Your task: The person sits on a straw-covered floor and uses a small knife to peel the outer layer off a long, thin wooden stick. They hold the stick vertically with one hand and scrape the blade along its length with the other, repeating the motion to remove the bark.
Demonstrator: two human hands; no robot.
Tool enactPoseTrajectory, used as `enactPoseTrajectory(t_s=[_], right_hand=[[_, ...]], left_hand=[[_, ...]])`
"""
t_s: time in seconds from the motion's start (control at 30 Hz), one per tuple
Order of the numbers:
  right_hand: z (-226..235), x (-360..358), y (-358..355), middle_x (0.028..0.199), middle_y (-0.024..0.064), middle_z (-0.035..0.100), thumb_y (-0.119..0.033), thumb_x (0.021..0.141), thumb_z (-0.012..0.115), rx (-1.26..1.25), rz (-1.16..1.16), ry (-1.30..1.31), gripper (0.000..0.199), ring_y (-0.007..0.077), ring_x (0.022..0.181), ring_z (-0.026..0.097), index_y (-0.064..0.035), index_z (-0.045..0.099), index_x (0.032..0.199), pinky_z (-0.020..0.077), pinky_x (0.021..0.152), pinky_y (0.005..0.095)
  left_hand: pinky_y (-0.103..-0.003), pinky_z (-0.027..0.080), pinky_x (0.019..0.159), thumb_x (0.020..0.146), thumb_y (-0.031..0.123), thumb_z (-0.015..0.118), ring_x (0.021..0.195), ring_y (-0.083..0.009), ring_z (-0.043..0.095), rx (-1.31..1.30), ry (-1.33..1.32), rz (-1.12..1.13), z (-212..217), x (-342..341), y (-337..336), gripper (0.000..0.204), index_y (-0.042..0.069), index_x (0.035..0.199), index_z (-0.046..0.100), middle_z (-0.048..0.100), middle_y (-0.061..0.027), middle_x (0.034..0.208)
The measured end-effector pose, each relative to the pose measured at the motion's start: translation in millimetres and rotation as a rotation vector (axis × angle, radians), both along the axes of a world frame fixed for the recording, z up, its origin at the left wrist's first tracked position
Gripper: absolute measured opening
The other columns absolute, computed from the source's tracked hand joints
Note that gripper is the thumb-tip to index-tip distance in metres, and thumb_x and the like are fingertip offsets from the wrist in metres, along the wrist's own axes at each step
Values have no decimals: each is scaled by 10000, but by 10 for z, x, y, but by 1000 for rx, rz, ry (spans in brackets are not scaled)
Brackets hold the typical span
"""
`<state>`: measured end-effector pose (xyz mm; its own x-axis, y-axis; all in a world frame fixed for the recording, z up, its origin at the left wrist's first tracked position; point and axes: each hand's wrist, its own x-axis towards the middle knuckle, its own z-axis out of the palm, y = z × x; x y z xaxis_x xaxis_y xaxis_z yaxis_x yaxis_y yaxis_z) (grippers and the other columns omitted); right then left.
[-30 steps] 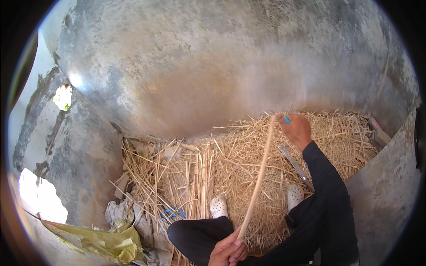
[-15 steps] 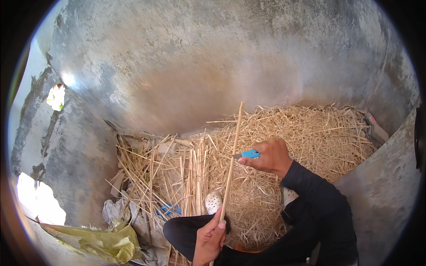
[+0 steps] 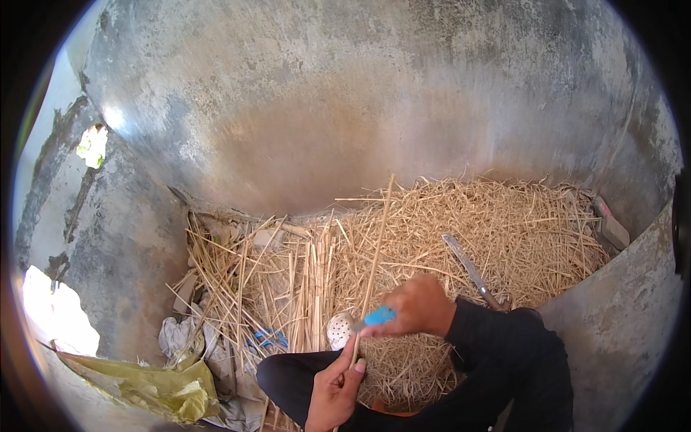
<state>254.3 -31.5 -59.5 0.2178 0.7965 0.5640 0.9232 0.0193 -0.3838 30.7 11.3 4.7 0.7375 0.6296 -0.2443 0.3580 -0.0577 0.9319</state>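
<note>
- Head view: person seated on the ground, dark trousers and dark long sleeves, legs folded at lower centre; curved grey concrete wall [image 3: 374, 108] all round
- left hand [image 3: 332, 389] at lower centre, fingers pinched shut around the lower end of a long straw stalk [image 3: 376, 248]; stalk runs up and slightly right from the hand, its tip reaching over the straw heap
- right hand [image 3: 417, 306] just above the left, closed around a small tool with a blue handle [image 3: 379, 315]; handle tip sits against the stalk, blade not clear
- straw pile [image 3: 504, 230] spread across the floor behind the hands, loose and tangled on the right; straighter stalks lying in a rough bundle [image 3: 302, 288] on the left
- long metal blade [image 3: 471, 270] lying on the straw right of the stalk, apart from both hands
- white perforated shoe [image 3: 338, 330] just left of the stalk, near the hands
- crumpled yellow-green sack [image 3: 158, 385] and pale rags at lower left; small blue loop [image 3: 263, 337] beside them
</note>
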Motion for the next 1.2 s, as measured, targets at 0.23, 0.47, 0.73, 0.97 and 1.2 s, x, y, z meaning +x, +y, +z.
enactPoseTrajectory(t_s=[0.23,0.47,0.73,0.97,1.2], right_hand=[[30,142,-5,422,63,509,-856,743,376,-253,-41,18,815,215,384,545,-114,640,531,412,380,352],[-54,369,100,427,82,522,-844,749,385,-169,-173,100,818,250,397,561,-96,655,553,428,391,371],[9,693,68,385,57,447,-762,774,496,-124,-313,58,729,229,324,463,-94,583,496,364,358,361],[-126,419,127,449,74,522,-784,775,455,-114,-180,-34,733,230,395,519,-101,636,577,416,420,384],[-233,1430,-3,414,79,480,-763,770,496,-60,-538,-87,720,247,397,516,-96,585,515,402,426,390]], left_hand=[[-199,337,546,940,108,541,605,-51,405,180,12,-16,-23,-24,-26,420,-16,1335,465,486,-10,682],[-187,423,684,919,62,552,787,-26,492,314,148,-31,7,-17,-2,425,-44,1322,471,645,-69,878],[-243,451,693,924,91,545,749,-90,529,353,67,-83,-99,-75,-38,377,-26,1280,504,639,-138,876],[-315,481,673,948,161,529,695,-179,583,351,154,-121,85,-91,-25,348,-4,1254,532,583,-220,795],[-188,426,746,920,36,543,829,-24,492,173,212,-116,26,-103,-218,423,-6,1336,478,667,-50,951]])
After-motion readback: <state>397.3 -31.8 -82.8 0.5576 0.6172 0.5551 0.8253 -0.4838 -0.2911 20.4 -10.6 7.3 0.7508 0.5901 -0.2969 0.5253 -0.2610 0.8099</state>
